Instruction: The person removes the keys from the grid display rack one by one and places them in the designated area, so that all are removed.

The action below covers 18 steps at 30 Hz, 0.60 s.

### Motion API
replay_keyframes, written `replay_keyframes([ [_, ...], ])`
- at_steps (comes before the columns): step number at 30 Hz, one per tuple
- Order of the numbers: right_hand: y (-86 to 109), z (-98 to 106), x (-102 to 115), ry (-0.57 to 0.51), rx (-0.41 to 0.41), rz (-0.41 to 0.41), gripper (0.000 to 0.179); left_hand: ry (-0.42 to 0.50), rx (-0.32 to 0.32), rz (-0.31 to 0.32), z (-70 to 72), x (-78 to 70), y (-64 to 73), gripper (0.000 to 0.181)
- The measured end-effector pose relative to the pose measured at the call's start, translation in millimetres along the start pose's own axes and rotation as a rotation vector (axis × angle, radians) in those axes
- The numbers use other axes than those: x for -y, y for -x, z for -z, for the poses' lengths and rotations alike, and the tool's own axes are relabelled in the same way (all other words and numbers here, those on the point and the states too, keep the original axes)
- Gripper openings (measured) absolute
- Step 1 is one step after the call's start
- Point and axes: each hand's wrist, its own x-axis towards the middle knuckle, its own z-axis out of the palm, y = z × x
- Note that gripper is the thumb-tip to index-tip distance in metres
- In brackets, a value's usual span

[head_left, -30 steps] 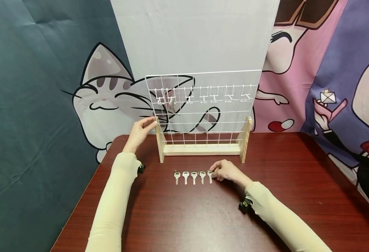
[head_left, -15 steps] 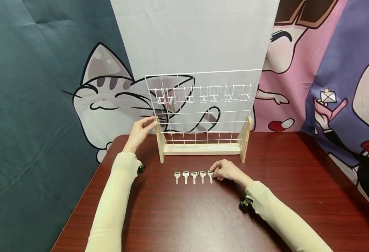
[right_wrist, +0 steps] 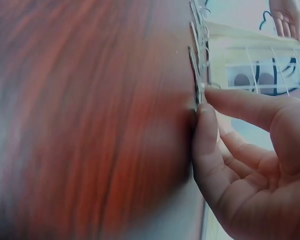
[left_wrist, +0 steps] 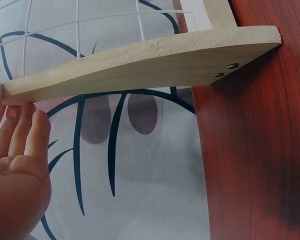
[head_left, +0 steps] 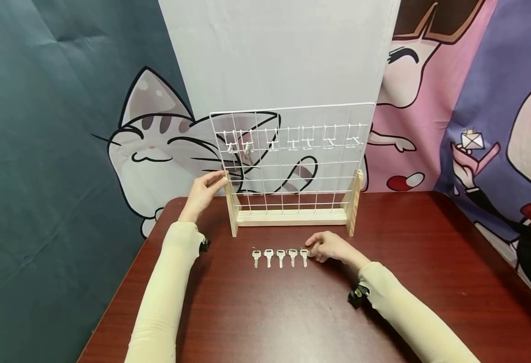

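Observation:
Several silver keys (head_left: 281, 258) lie in a row on the table in the head view, small rings at their heads. My right hand (head_left: 331, 248) is at the row's right end, its bent fingertips beside the rightmost key (head_left: 304, 257); thumb and finger are slightly apart, and the key lies flat. Behind the row stands a white wire grid rack (head_left: 307, 165) on a wooden stand. My left hand (head_left: 203, 191) pinches the top of the stand's left side post (left_wrist: 140, 57), thumb on one side and fingers on the other.
White hooks (head_left: 308, 141) line the upper part of the grid. What looks like a key (head_left: 248, 152) hangs from the second hook from the left. The dark red table (head_left: 229, 307) extends around the rack. A printed cloth backdrop (head_left: 283, 55) rises behind.
My right hand has shifted slightly right, its fingertips loosening from the rightmost key. The left hand keeps its hold on the post. The head view has tilted a little.

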Motion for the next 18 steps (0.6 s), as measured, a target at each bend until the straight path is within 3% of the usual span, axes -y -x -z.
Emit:
replay_keyframes([
  [10, 10.6, 28.9, -8.3, -0.035, 0.002, 0.002, 0.031, 0.01, -0.002, 0.006, 0.6, 1.0, 0.6, 0.039],
  [18, 15.9, 54.4, 4.3, -0.007, -0.028, 0.035, 0.035, -0.003, 0.002, 0.001, -0.2, -1.4, 2.2, 0.039],
])
